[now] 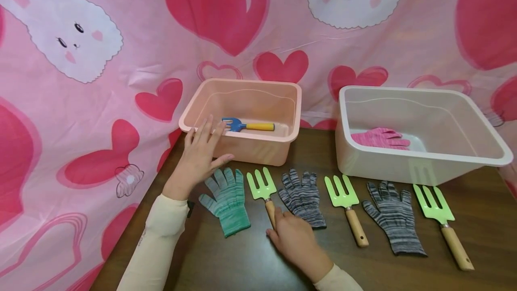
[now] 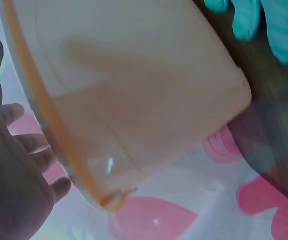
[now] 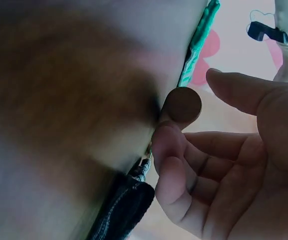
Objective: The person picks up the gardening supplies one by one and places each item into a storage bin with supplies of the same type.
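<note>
My left hand (image 1: pixel 198 156) is spread at the near left rim of the peach bin (image 1: pixel 258 152). In the left wrist view its fingers (image 2: pixel 34 143) lie by the rim. Inside that bin lies a blue hand fork (image 1: pixel 254 126) with a yellow handle. My right hand (image 1: pixel 296 241) is at the wooden handle of the leftmost green hand fork (image 1: pixel 261 185). Its bent fingers (image 3: pixel 171 175) touch the handle end (image 3: pixel 182 106), while the thumb stands apart from it. A green glove (image 1: pixel 230 201) and a grey striped glove (image 1: pixel 302 194) flank this fork.
To the right stands a white bin (image 1: pixel 404 165) holding a pink glove (image 1: pixel 379 138). In front of it lie a second green fork (image 1: pixel 347 205), another grey glove (image 1: pixel 396 219) and a third green fork (image 1: pixel 440 219). A pink patterned cloth (image 1: pixel 315 57) hangs behind the dark table (image 1: pixel 226 264).
</note>
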`<state>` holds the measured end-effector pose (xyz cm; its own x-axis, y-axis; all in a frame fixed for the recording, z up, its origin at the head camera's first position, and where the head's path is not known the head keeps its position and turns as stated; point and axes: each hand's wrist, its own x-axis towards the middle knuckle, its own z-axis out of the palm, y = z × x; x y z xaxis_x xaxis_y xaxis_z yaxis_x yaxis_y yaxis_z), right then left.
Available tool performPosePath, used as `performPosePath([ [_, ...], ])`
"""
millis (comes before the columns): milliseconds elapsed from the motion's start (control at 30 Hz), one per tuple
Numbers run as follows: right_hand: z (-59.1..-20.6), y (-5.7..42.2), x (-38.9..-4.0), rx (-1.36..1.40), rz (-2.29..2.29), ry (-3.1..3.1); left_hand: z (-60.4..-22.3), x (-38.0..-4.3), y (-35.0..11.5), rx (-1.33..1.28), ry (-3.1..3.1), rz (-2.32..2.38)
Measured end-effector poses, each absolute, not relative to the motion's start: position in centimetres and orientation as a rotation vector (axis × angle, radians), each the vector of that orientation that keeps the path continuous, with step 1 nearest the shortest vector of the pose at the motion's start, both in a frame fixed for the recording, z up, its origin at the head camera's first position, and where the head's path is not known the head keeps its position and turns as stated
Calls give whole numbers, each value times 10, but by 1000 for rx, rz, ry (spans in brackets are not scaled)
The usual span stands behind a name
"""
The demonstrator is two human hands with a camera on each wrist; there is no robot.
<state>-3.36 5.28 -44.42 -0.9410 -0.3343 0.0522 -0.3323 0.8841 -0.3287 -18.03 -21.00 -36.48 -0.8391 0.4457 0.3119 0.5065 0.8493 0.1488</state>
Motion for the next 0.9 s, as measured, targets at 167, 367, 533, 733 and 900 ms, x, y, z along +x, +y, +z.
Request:
performPosePath([
  [167, -444, 51, -36, -474, -508, 3019, -358, -194, -220, -693, -2785, -398],
  [367, -446, 50, -38, -423, -510, 3008, -353, -213, -234, -686, -2737, -442],
  [533, -449, 49, -40, -419, -494, 3018, -353, -229, -245, -641, -2763, -446],
  [733, -452, 52, -40, -440, -532, 3060, -353, -242, -256, -627, -2768, -422],
  [900, -451, 54, -40, -448, -545, 3061, -353, -250, -262, -645, -2771, -422],
])
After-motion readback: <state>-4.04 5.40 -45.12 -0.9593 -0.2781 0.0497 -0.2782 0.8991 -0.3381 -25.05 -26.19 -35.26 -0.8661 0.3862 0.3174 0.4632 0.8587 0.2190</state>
